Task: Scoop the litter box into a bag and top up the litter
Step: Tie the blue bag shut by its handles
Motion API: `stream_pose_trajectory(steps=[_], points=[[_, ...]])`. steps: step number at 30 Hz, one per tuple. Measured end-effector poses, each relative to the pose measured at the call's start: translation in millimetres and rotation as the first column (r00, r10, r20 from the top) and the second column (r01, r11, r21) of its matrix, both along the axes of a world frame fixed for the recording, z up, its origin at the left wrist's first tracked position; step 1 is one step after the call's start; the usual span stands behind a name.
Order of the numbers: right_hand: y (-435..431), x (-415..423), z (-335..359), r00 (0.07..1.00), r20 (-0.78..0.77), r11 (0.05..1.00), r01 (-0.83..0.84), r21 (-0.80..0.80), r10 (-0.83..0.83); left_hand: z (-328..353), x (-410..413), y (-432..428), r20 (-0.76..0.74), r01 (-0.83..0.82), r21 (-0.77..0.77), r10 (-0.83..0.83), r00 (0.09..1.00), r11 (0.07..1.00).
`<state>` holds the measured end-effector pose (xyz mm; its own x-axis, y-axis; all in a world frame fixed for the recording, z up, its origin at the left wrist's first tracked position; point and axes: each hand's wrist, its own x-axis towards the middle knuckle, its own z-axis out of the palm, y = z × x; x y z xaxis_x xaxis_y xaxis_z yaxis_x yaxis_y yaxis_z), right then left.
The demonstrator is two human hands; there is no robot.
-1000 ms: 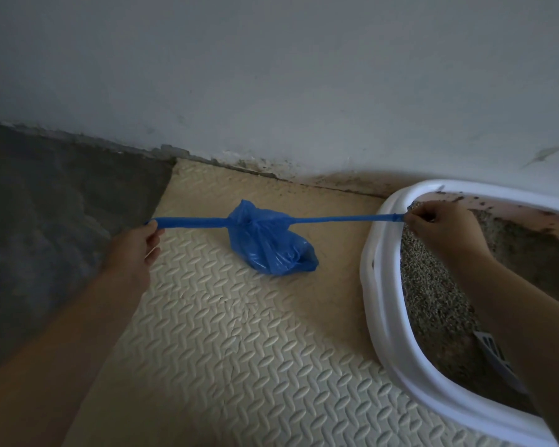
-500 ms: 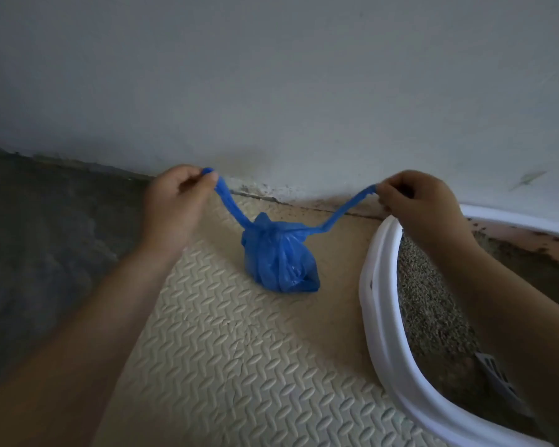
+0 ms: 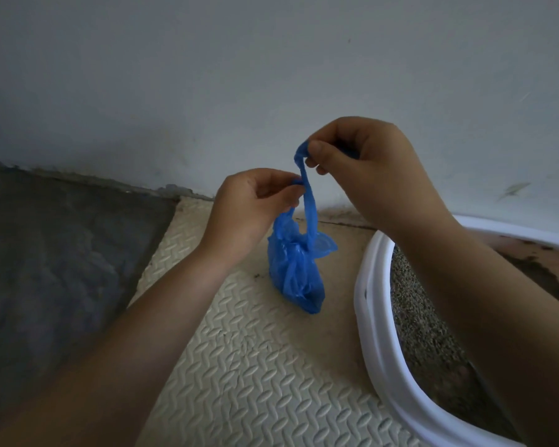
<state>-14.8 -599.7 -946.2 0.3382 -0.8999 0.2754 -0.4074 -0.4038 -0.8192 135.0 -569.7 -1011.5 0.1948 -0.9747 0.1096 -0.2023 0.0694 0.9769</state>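
Left hand and right hand drawn together, formerly spread apart, each pinching 1 blue bag tie

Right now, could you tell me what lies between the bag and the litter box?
Only a bare strip of mat separates the bag from the litter box, as the head view shows.

Your bag is a bright, even blue, a shade darker in its folds. Your mat is cream, embossed all over with a small zigzag of leaf-shaped ridges. Your litter box has a plain white rim, and its inner wall is pinkish-brown, flecked with dark specks. The litter is speckled grey. The floor is mottled dark grey, and the wall is a pale grey-blue.
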Motion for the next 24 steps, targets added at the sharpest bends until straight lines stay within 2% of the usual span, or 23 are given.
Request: stream_pose_trajectory(steps=[3, 11, 16, 18, 20, 24], points=[[0, -1, -1, 1.0, -0.002, 1.0, -0.004, 0.006, 0.004, 1, -6, 1, -0.042, 0.016, 0.015, -0.015, 0.999, 1.0], [-2, -11, -6, 0.999, -0.033, 1.0, 0.001, 0.003, -0.001, 1, -13, 0, -0.023, -0.01, 0.001, 0.01, 1.0, 1.0], [-7, -37, -37, 0.967, -0.2, 0.984, 0.141, -0.108, -0.16, 2, -8, -1, -0.049, -0.025, 0.025, 0.026, 0.998, 0.999], [-6, -42, -57, 0.95, -0.249, 0.982, 0.181, -0.053, -0.189, 2, -9, 0, -0.046, -0.011, 0.024, 0.012, 0.999, 1.0], [-1, -39, -73, 0.959, -0.233, 0.982, 0.177, 0.063, -0.158, 2, -12, 1, -0.029, 0.012, 0.019, -0.011, 1.0, 1.0], [9, -20, -85, 0.994, -0.021, 0.954, 0.111, 0.277, -0.109, 5, -12, 2, -0.03, 0.039, 0.013, -0.039, 0.999, 0.999]])
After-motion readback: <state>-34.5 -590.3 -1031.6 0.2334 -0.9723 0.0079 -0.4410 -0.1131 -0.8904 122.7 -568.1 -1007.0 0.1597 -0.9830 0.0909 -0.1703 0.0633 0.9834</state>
